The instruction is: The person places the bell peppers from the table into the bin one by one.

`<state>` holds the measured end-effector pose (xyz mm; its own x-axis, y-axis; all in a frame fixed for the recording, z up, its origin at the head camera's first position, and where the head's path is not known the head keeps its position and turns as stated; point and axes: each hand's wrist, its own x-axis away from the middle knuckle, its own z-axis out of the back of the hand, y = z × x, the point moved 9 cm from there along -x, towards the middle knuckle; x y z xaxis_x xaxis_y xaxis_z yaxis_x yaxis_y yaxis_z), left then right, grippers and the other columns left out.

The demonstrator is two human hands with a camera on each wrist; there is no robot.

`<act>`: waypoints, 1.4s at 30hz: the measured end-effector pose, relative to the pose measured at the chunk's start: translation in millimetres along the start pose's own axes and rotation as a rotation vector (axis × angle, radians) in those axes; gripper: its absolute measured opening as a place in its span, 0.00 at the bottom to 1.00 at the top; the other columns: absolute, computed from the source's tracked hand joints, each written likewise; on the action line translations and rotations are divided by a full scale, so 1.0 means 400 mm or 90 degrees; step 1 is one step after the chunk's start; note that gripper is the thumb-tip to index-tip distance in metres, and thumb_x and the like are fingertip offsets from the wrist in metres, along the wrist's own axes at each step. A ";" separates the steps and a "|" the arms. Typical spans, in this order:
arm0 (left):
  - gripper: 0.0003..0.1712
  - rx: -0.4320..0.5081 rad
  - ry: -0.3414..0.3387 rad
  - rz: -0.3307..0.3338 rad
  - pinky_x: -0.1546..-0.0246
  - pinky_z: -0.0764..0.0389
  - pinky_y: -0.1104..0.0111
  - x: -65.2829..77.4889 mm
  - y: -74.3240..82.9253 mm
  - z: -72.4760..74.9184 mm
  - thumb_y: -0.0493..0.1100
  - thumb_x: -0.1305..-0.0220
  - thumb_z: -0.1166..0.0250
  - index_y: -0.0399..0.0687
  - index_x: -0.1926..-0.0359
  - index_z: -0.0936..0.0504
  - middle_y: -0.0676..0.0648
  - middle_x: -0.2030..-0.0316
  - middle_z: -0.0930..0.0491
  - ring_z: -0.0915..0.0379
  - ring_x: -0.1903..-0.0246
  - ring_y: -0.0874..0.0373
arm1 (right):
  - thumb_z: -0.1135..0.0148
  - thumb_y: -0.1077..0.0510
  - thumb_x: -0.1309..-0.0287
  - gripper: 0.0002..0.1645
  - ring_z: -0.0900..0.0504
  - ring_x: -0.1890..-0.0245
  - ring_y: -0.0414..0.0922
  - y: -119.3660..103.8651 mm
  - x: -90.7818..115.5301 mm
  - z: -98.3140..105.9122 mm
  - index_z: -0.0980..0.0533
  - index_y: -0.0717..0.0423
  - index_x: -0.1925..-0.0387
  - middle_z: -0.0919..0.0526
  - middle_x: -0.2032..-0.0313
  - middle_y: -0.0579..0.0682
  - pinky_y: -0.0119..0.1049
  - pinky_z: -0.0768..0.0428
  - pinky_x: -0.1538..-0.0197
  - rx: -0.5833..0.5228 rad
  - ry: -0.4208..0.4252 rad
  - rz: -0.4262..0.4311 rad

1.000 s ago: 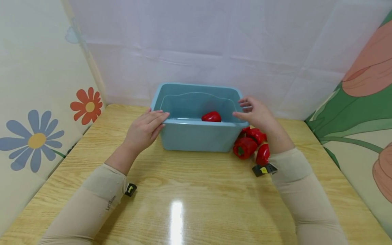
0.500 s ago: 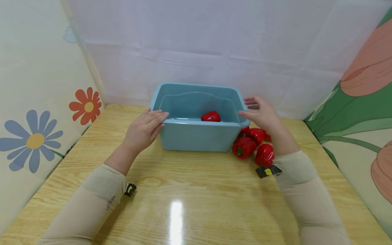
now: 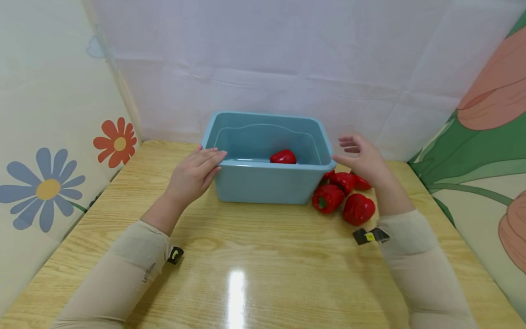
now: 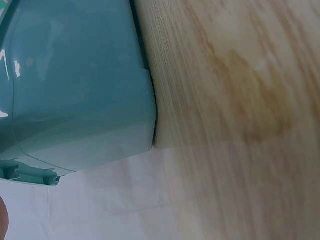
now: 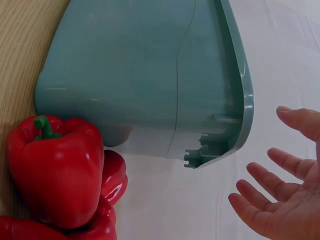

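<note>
A blue plastic bin (image 3: 263,185) stands on the table, with one red bell pepper (image 3: 283,156) lying inside it. My left hand (image 3: 193,174) rests on the bin's near left corner, fingers straight over the rim. Just off the bin's right end is my right hand (image 3: 363,157), its fingers spread and holding nothing. Below that hand, several red bell peppers (image 3: 359,209) lie in a cluster against the bin's right side. In the right wrist view, a bell pepper (image 5: 57,170) with a green stem sits beside the bin, and the right hand (image 5: 285,190) is apart from the rim.
The wooden table (image 3: 263,265) runs up to a white sheet (image 3: 263,59) hanging behind the bin. Panels with painted flowers (image 3: 48,188) flank the table at left and right.
My right hand has moved right, from over the bin's right rim to outside it, bringing more of the pepper cluster into sight. The left hand and the bin have stayed put.
</note>
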<state>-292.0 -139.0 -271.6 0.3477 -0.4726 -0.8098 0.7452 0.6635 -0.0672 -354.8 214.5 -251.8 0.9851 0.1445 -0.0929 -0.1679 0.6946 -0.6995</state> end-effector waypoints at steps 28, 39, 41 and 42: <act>0.23 0.002 0.006 -0.004 0.42 0.34 0.50 0.000 0.000 0.001 0.39 0.44 0.38 0.42 0.45 0.24 0.44 0.50 0.22 0.28 0.47 0.49 | 0.41 0.36 0.48 0.44 0.37 0.40 0.60 0.149 0.064 0.015 0.42 0.55 0.36 0.36 0.39 0.59 0.58 0.31 0.45 0.014 -0.035 -0.081; 0.21 0.003 0.009 -0.002 0.41 0.35 0.51 0.000 0.001 0.002 0.41 0.40 0.40 0.42 0.45 0.24 0.44 0.50 0.22 0.28 0.47 0.48 | 0.41 0.39 0.46 0.42 0.35 0.43 0.61 0.202 0.088 -0.009 0.40 0.62 0.39 0.35 0.41 0.64 0.56 0.32 0.43 0.006 -0.042 -0.075; 0.21 0.003 0.009 -0.002 0.41 0.35 0.51 0.000 0.003 0.002 0.41 0.40 0.40 0.41 0.45 0.24 0.44 0.50 0.22 0.28 0.48 0.48 | 0.41 0.38 0.46 0.43 0.36 0.43 0.61 0.213 0.093 -0.014 0.40 0.61 0.39 0.35 0.41 0.63 0.57 0.32 0.44 0.013 -0.043 -0.083; 0.21 0.003 0.010 -0.002 0.41 0.35 0.51 -0.001 0.003 0.003 0.40 0.41 0.39 0.41 0.46 0.24 0.44 0.50 0.22 0.28 0.48 0.48 | 0.41 0.38 0.47 0.43 0.36 0.43 0.61 0.219 0.096 -0.016 0.40 0.61 0.39 0.36 0.41 0.63 0.57 0.31 0.44 0.016 -0.043 -0.089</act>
<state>-290.5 -138.7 -270.8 0.3366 -0.4661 -0.8182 0.7490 0.6592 -0.0674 -331.6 276.4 -321.3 0.9943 0.0924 0.0525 -0.0316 0.7284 -0.6845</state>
